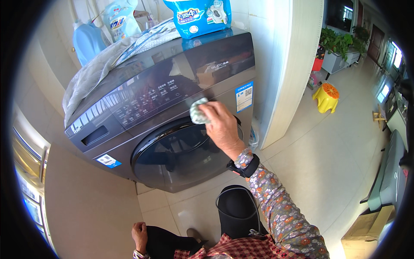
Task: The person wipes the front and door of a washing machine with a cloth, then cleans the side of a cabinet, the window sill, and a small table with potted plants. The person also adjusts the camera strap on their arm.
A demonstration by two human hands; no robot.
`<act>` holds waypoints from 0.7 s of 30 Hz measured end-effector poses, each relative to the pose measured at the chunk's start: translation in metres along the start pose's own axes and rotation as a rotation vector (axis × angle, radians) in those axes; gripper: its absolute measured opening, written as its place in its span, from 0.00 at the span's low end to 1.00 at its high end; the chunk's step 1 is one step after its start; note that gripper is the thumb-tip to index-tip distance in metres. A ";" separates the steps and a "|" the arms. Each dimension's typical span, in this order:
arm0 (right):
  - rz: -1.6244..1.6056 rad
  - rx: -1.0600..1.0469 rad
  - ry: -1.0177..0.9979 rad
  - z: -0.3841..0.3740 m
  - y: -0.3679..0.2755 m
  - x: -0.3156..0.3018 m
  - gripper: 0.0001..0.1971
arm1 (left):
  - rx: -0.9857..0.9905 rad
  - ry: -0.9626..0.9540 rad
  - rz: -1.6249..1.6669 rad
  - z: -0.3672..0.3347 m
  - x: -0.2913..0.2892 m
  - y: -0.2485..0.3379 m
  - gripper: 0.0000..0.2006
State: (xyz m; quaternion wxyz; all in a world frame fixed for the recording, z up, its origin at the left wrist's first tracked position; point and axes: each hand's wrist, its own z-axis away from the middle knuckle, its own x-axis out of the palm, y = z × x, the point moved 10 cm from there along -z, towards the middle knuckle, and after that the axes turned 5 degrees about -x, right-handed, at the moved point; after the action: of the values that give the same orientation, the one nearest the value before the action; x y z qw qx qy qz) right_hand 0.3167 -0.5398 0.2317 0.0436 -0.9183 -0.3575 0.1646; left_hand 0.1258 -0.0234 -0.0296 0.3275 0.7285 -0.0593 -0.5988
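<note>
Landmark: dark grey front-loading washing machine [168, 113]. Flat beige panel [86, 203] in front of its left end, likely limiting access there. Light-blue plastic bottle [88, 42] behind its left back edge. Grey-and-white fabric cover [101, 73] drapes its top and left edge, probably as protection. Left hand [140, 235], before its lower left, lies by the black-trousered leg; nothing seen in it, exact finger bend cannot be told. Pale green-and-white patterned cloth [198, 111] sits against its front, just above the round door, bunched small, presumably so the fingers can press it; right hand [222, 127] pinches it between thumb and fingertips, fingers drawn together. Bright blue soft packet [202, 19] stands on its top, right of the cover; both block parts of that surface. Thin grey cable [218, 202] loops before it, over the knee, a possible snag. White door frame [291, 73] bounds its right side; yellow stool with orange-slice seat [325, 101] well off to its right, out of the way.
</note>
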 end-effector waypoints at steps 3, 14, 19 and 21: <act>0.063 0.208 0.055 0.027 0.045 -0.016 0.21 | 0.029 0.003 -0.012 -0.001 0.003 0.011 0.06; 0.084 0.773 0.090 0.144 0.163 -0.010 0.20 | 0.056 0.028 -0.045 -0.002 0.001 0.026 0.06; 0.101 0.451 0.150 0.051 0.082 -0.015 0.22 | 0.053 0.056 -0.015 0.000 -0.003 0.010 0.06; 0.005 0.326 0.152 0.018 0.040 -0.008 0.24 | 0.059 0.062 -0.005 0.001 -0.004 0.004 0.06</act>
State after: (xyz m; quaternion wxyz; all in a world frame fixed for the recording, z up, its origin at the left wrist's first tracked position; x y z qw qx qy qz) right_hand 0.3312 -0.5755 0.2092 0.2183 -0.9098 -0.3194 0.1506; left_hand 0.1254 -0.0249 -0.0235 0.3062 0.7560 -0.0651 -0.5749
